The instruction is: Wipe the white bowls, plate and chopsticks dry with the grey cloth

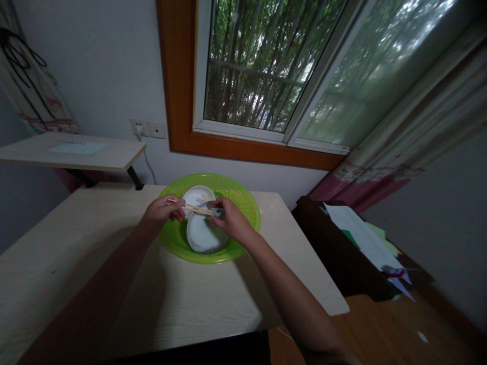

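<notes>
My left hand (164, 209) is closed on one end of a few light wooden chopsticks (195, 208), which lie roughly level above a green basin (248, 208). At their other end, my right hand (233, 219) grips a small grey-green wad (217, 211) that looks like a scrubber, pressed against the sticks. Below the hands, a white bowl (194, 195) sits at the back left of the basin. A larger white dish (205, 235) lies in front of it, partly covered by the chopsticks and the fingers. Pale fork-like prongs (204, 198) show by the bowl.
The basin stands on a light wooden table (190, 294) near the wall. A raised shelf (95, 152) with a paper on it is at the left. Right of the table, a dark cabinet (342, 258) carries papers (361, 235). A window (258, 71) is ahead.
</notes>
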{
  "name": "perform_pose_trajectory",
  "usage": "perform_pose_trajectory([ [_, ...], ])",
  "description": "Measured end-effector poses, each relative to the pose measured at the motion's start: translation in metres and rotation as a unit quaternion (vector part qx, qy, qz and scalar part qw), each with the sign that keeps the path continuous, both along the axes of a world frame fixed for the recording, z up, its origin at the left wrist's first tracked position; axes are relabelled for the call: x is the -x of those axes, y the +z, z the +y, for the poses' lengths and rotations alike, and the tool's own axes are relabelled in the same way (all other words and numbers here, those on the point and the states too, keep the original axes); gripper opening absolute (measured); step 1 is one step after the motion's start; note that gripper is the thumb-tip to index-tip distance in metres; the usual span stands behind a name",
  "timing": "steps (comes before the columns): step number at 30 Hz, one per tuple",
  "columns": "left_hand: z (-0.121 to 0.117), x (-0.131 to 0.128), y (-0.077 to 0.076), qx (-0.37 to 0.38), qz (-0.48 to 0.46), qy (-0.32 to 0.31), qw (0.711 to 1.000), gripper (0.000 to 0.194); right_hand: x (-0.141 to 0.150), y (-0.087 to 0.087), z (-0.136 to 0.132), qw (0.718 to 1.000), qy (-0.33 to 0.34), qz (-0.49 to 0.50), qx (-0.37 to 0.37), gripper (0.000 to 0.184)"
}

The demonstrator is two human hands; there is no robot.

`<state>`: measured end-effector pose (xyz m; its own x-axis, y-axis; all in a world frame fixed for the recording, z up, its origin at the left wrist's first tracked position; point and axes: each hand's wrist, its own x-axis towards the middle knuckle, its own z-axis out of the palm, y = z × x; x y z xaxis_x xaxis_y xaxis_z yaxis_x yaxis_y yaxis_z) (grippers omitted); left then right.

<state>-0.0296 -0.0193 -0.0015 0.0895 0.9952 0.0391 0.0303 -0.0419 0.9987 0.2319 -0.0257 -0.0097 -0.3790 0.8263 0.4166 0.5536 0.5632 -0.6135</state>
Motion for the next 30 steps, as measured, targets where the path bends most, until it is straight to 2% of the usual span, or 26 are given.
perform_pose_trajectory([
  [4,0.000,0.000,-0.002,-0.005,-0.020,0.011,1.000,0.035,-0.010,-0.002,-0.002,1.000,-0.022,-0.017,0.002,0.042],
  [10,0.001,0.002,-0.006,-0.012,-0.018,0.023,1.000,0.032,-0.021,-0.004,-0.001,0.997,-0.022,-0.048,-0.049,0.040],
  [14,0.001,0.001,-0.005,-0.014,-0.017,0.030,0.999,0.032,-0.021,0.000,-0.003,0.990,-0.001,-0.129,-0.051,0.026],
  [19,0.001,0.001,-0.004,-0.015,-0.017,0.028,0.999,0.033,-0.020,0.004,-0.003,0.978,-0.049,-0.195,-0.058,0.015],
  [25,0.002,0.001,-0.003,-0.013,-0.023,0.037,0.999,0.034,-0.031,0.020,-0.007,0.966,-0.067,-0.186,-0.165,0.006],
  [30,0.003,0.000,0.001,-0.001,-0.034,0.054,0.998,0.039,-0.040,0.039,-0.013,0.978,0.003,-0.136,-0.160,0.006],
])
